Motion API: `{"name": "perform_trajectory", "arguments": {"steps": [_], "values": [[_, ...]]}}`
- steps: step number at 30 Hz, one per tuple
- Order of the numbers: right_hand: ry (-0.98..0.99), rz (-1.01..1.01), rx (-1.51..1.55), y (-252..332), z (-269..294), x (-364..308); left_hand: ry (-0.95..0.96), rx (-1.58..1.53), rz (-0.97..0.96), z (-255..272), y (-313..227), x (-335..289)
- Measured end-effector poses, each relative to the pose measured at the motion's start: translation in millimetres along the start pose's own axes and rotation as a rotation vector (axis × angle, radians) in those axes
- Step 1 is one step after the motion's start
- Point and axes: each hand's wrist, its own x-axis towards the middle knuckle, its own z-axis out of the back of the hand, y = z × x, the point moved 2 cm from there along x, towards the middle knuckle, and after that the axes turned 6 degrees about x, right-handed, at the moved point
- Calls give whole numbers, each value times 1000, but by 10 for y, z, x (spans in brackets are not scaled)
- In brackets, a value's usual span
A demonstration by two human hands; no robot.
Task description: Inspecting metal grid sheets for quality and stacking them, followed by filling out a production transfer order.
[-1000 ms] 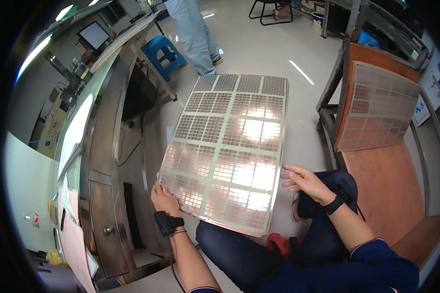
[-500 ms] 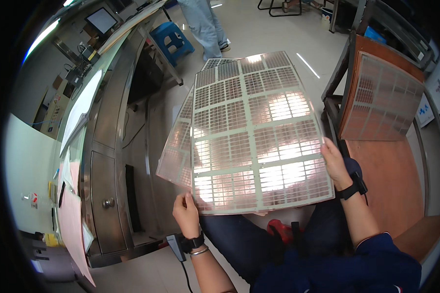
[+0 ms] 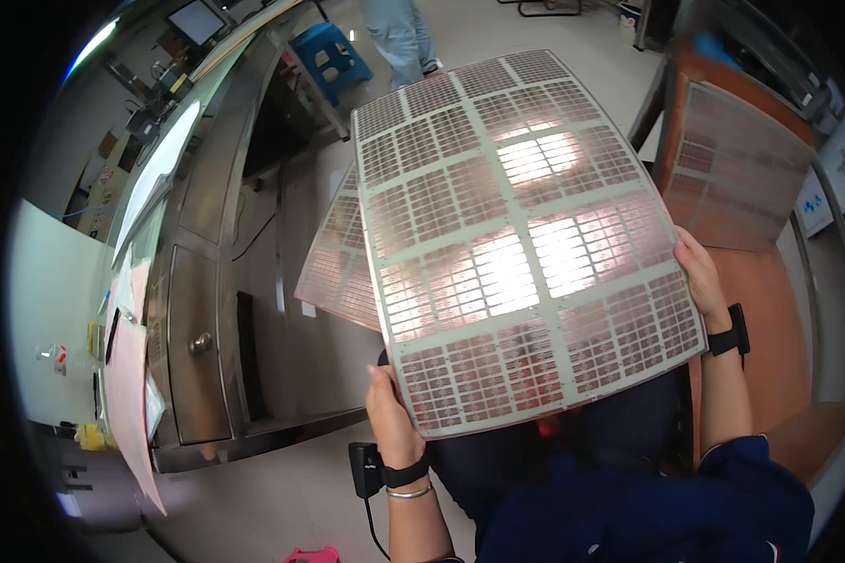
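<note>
At frame centre, left hand [image 3: 392,424] and right hand [image 3: 703,280] grip a gridded panel [image 3: 512,211] by its edges; an uneven tilt could scrape it against the second panel [image 3: 340,265] (partly hidden, centre-left)

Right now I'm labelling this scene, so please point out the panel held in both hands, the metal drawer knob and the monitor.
Held panel [image 3: 510,223]: head view, middle of its gridded face.
Drawer knob [image 3: 200,344]: head view, its rounded front.
Monitor [image 3: 196,22]: head view, its screen.
</note>
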Motion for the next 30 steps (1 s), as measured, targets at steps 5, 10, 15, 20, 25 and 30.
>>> {"name": "perform_trajectory", "arguments": {"steps": [5, 10, 15, 20, 25, 30], "values": [[-50, 23, -32, 116, -171, -30, -106, 140, -150, 21, -18, -68], [-86, 36, -71, 293, -279, -88, -157, 154, -176, 51, 92, -55], [-65, 62, -103, 313, -273, -82, -135, 171, -199, 85, 160, -42], [6, 60, -44, 292, -281, -53, -181, 195, -191, 26, 139, -65], [-51, 75, 7, 261, -268, -70, -177, 237, -228, 80, 174, -55], [-39, -74, 320, 227, -167, 10, -208, 311, -338, 100, 178, -56]]}}
